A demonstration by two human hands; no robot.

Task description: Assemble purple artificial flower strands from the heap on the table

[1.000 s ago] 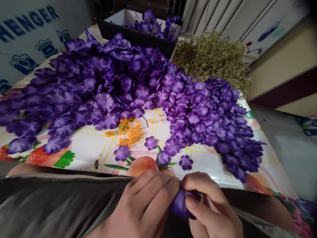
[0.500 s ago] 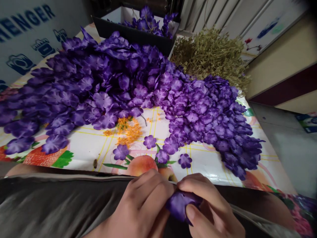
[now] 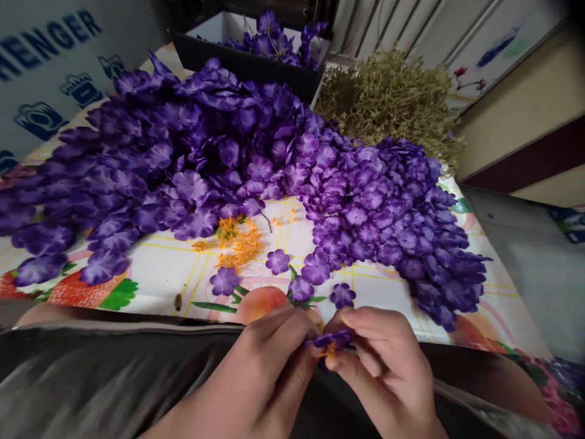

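Observation:
Above my lap, close to the table's front edge, both hands hold a purple artificial flower [image 3: 338,337]. My left hand [image 3: 269,366] is closed on its left side, with the thumb and fingers pressed together. My right hand [image 3: 388,360] pinches it from the right, thumb below and index finger above. A small orange flower centre [image 3: 329,349] shows at the blossom, between the two thumbs. Fingers partly hide the lower petals. Just past my hands, a few single purple blossoms [image 3: 342,296] lie on the table, near a small heap of orange flower centres [image 3: 242,244].
Large piles of purple petals [image 3: 192,140] and smaller blossoms [image 3: 365,195] cover much of the patterned tablecloth [image 3: 155,268]. Behind them stand a dark box [image 3: 247,70] of purple flowers and a bundle of dry yellow-green stems [image 3: 393,103]. A printed carton [image 3: 55,79] is at the left.
The purple flower has tilted and risen slightly in my hands, and its orange centre now shows. My right hand has shifted its grip, the index finger moving up. The piles stay as they were.

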